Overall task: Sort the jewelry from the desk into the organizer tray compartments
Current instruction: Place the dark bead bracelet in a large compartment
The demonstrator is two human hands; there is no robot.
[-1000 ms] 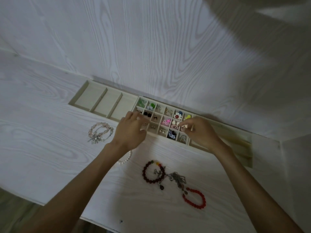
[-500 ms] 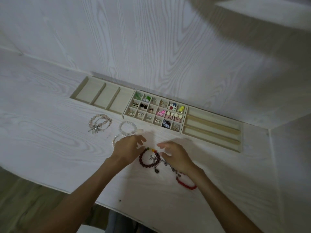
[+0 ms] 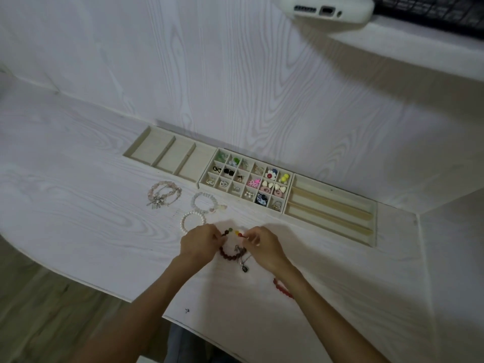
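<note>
A dark red bead bracelet (image 3: 230, 255) with a few coloured beads lies on the white desk. My left hand (image 3: 201, 243) pinches its left side and my right hand (image 3: 264, 247) pinches its right side near the coloured beads. A silver pendant chain (image 3: 245, 265) is tangled under it. A white pearl bracelet (image 3: 192, 221) lies just left of my left hand. The organizer tray (image 3: 332, 191) sits against the wall; its small middle cells hold earrings, and its long left and right compartments hold nothing.
A pale bead bracelet (image 3: 205, 203) and a pink bracelet cluster (image 3: 163, 196) lie in front of the tray. A bright red bracelet (image 3: 282, 288) shows beside my right forearm. A white phone (image 3: 324, 7) overhangs a shelf at top right. The desk edge runs along the lower left.
Both hands drew back from the tray's small cells to the desk and closed on the dark red bracelet. The view has tilted, so the tray sits higher.
</note>
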